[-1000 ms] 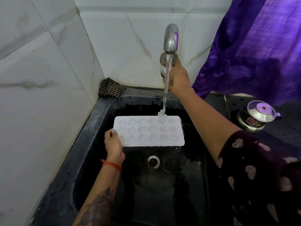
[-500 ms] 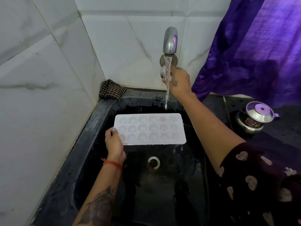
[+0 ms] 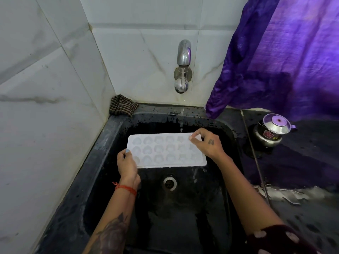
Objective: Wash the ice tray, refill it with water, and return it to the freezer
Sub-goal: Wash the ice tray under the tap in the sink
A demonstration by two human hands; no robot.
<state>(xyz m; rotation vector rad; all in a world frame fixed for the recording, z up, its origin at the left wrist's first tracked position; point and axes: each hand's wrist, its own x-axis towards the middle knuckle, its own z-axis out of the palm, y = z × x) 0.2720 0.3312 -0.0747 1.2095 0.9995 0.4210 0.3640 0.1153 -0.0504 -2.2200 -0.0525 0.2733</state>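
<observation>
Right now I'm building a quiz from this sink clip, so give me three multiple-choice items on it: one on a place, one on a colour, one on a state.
1. Where does the checked cloth lie?
A. In the sink's back left corner, against the tiles
B. Over the drain
C. On the steel pot

2. What colour is the curtain on the right?
A. Green
B. Purple
C. White

3. How is the ice tray held?
A. By the left hand alone
B. By both hands, one at each end
C. By nobody, lying on the sink floor

Answers:
1. A: the checked cloth sits on the rim of the sink where the two tiled walls meet.
2. B: the curtain is purple.
3. B: the left hand grips the left end of the ice tray and the right hand the far right corner, above the drain.
</observation>
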